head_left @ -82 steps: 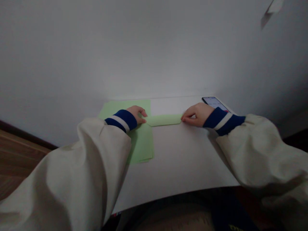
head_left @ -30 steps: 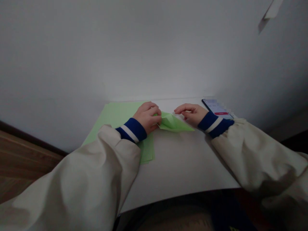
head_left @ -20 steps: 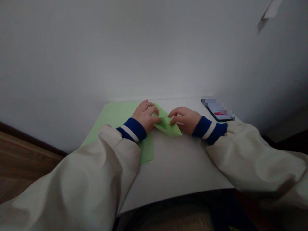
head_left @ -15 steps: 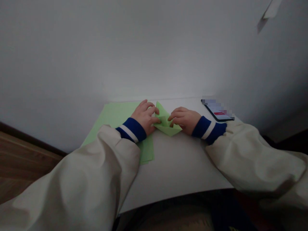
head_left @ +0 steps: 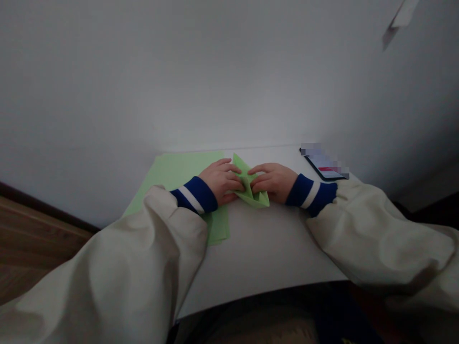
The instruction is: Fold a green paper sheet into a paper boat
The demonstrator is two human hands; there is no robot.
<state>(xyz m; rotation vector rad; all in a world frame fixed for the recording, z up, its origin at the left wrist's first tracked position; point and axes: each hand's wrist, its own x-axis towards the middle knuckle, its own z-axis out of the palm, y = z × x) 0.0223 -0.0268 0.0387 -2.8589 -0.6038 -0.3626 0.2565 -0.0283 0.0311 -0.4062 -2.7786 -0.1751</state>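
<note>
One folded green paper (head_left: 257, 199) is pinched narrowly between the left hand (head_left: 220, 181) and right hand (head_left: 270, 181) on the white tabletop (head_left: 265, 253), where uneven pressure could skew its crease or tear it.

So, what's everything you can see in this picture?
Folded paper: one, light green, between both hands, on the desk.
Paper sheets: one stack, light green, on the desk under the left forearm.
Desk: one, white, below everything.
Phone: one, black, far right of the desk.
Wall: one, white, behind the desk.
Floor: one, brown wood, lower left.
Pale strip: one, whitish, high on the wall.
Left hand: one, on the folded paper.
Right hand: one, on the folded paper.
Sleeves: two, cream, with blue-and-white cuffs, on both arms.
</note>
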